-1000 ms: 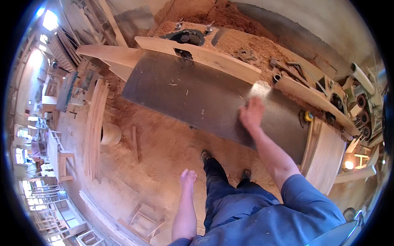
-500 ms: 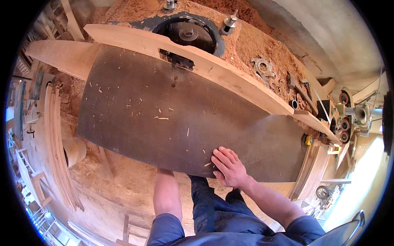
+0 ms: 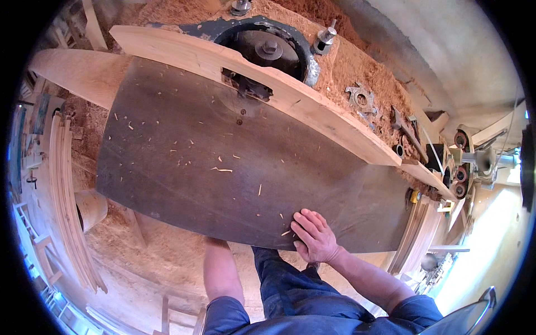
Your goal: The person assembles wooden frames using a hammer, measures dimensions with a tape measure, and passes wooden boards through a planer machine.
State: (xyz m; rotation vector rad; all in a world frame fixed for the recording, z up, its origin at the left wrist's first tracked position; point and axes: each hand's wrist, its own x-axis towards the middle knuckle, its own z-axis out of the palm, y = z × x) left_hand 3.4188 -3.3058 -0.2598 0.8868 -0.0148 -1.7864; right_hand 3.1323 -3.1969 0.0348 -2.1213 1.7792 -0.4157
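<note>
My right hand (image 3: 315, 235) lies on the near edge of a dark flat machine table (image 3: 184, 173). Its fingers stretch forward over the surface and hold nothing. My left forearm (image 3: 222, 271) reaches beneath the table's near edge, which hides my left hand. Along the table's far side runs a long wooden fence board (image 3: 329, 123) with a cutout. Dark cutter parts (image 3: 249, 87) show in that cutout. Behind the board is a round dark opening with a spindle and bolt (image 3: 270, 47). Thin wood shavings (image 3: 222, 170) are scattered on the table.
Sawdust covers the machine behind the fence, where a toothed cutter head (image 3: 360, 99) and a wrench (image 3: 409, 134) lie. Long boards (image 3: 70, 206) stand at left, with more wooden pieces (image 3: 414, 234) at right. A yellow tape measure (image 3: 415, 196) sits by the table's right end.
The whole view has shifted slightly, with the table now a little lower and left in the picture. My right hand stays resting on the table edge, and my left arm still reaches under it.
</note>
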